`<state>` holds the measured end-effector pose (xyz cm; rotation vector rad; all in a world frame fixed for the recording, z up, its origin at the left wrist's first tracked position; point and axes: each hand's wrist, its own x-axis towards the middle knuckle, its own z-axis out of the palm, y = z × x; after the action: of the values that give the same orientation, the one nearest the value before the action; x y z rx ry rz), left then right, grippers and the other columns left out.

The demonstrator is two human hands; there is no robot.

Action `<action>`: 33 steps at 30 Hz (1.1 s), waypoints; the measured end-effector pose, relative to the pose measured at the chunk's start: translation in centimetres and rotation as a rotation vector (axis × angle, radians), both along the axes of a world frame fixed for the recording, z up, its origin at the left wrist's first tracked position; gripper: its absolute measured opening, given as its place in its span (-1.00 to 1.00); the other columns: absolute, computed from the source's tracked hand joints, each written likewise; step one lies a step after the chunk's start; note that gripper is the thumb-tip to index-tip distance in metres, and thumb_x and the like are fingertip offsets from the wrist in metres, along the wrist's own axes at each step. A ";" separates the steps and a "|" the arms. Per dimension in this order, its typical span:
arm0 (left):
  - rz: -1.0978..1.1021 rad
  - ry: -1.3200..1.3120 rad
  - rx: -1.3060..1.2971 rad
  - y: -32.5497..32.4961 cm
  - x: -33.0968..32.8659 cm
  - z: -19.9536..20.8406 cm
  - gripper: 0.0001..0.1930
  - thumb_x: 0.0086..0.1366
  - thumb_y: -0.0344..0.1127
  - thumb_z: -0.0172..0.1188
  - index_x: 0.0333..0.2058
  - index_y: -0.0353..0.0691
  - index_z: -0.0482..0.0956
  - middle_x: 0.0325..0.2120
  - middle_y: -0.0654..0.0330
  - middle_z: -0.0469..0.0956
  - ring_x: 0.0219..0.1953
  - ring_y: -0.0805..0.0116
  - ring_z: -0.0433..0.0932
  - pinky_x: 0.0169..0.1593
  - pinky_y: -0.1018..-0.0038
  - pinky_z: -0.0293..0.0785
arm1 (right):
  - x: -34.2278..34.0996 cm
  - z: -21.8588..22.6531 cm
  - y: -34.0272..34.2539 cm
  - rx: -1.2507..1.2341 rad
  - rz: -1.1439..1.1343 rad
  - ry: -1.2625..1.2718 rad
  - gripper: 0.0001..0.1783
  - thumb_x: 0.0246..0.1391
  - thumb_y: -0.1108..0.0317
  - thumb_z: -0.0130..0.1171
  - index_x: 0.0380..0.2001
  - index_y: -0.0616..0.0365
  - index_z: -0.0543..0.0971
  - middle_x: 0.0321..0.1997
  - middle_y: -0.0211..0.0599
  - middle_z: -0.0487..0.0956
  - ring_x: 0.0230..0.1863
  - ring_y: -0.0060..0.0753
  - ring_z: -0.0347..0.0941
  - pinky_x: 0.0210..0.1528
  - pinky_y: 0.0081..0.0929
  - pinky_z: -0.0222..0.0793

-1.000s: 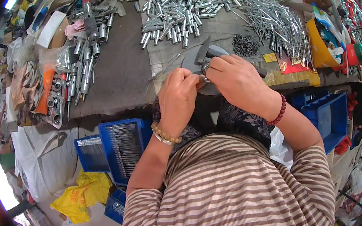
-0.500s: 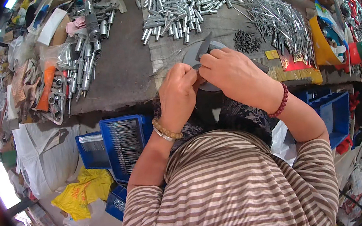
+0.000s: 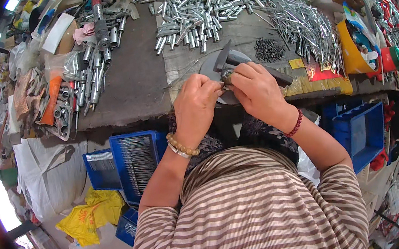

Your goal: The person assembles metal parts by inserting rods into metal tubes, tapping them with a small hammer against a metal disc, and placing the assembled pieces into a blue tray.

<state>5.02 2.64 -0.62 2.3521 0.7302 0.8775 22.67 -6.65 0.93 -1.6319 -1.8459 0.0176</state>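
A: Head view, hands?
B: Left hand (image 3: 196, 106) and right hand (image 3: 255, 92) meet over the round metal plate (image 3: 209, 67) at the bench edge, fingertips of both pinching one small metal part (image 3: 226, 77) between them.
A: Around the plate?
B: Hammer (image 3: 246, 63) lies across it. Pile of silver tubes (image 3: 205, 5) behind it, dark screws (image 3: 268, 49) just right. Blue bin of rods (image 3: 137, 162) below left.

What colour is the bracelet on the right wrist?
Dark red beads; the bracelet shows clearly in the head view.
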 end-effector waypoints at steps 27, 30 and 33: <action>-0.040 -0.012 -0.072 0.4 -0.2 -0.2 -0.86 0.24 -0.52 0.37 -0.21 -0.25 0.73 -0.30 0.19 0.54 -0.29 0.25 0.59 -0.22 0.37 0.51 | 0.4 2.9 -6.9 -0.118 -0.186 0.047 -0.83 0.15 0.55 0.26 -0.17 0.20 0.67 -0.22 -0.14 0.52 -0.33 0.02 0.60 -0.36 -0.14 0.50; -0.040 -0.021 -0.074 0.4 -0.2 0.0 -0.86 0.24 -0.53 0.37 -0.21 -0.26 0.73 -0.31 0.19 0.54 -0.28 0.25 0.59 -0.21 0.38 0.51 | 0.6 2.3 -7.6 -0.158 -0.173 0.076 -0.81 0.15 0.55 0.26 -0.16 0.18 0.67 -0.22 -0.14 0.52 -0.37 0.01 0.59 -0.37 -0.12 0.50; -0.051 -0.001 -0.100 0.3 -0.5 0.4 -0.86 0.23 -0.54 0.37 -0.22 -0.27 0.73 -0.32 0.19 0.53 -0.27 0.25 0.58 -0.21 0.39 0.51 | 0.9 3.4 -6.8 -0.092 -0.177 0.210 -0.84 0.14 0.58 0.29 -0.19 0.23 0.65 -0.27 -0.10 0.49 -0.42 -0.01 0.54 -0.39 -0.20 0.47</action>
<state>4.50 2.95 -0.20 2.2714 0.6951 0.8016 23.55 -13.41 4.34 -1.7792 -1.5586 0.1916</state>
